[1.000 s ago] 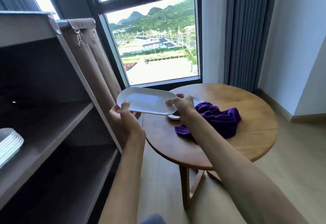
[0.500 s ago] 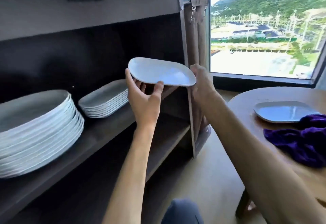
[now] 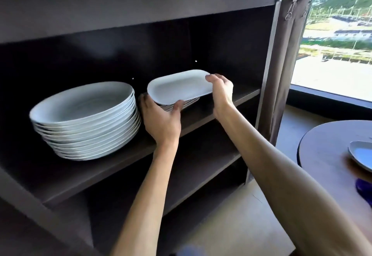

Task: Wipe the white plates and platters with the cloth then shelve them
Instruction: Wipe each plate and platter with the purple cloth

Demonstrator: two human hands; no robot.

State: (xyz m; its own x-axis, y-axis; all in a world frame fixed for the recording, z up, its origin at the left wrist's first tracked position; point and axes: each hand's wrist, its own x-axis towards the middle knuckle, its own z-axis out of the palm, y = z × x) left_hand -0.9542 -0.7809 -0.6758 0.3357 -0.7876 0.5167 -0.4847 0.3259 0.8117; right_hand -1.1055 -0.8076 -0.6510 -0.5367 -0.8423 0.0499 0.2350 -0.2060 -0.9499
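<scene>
Left hand (image 3: 161, 118): cupped under the near-left corner of the white platter (image 3: 179, 86), thumb on its rim.
Right hand (image 3: 220, 89): fingers curled over the platter's right end.
Platter: held level, just above the stack of platters (image 3: 189, 102).
Risk: an off-centre release may let it slide off that stack or clip the round plates (image 3: 84, 118) left of the platter.
Shelf (image 3: 237, 97): holds both stacks.
Table (image 3: 322, 151), right of the platter: one further platter (image 3: 360, 154), purple cloth (image 3: 363, 189).

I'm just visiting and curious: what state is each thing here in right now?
white platter: held by both hands just above the platter pile.
left hand: grips its near edge.
right hand: grips its right end.
round plates: stacked on the shelf.
plate on table: lying flat.
</scene>
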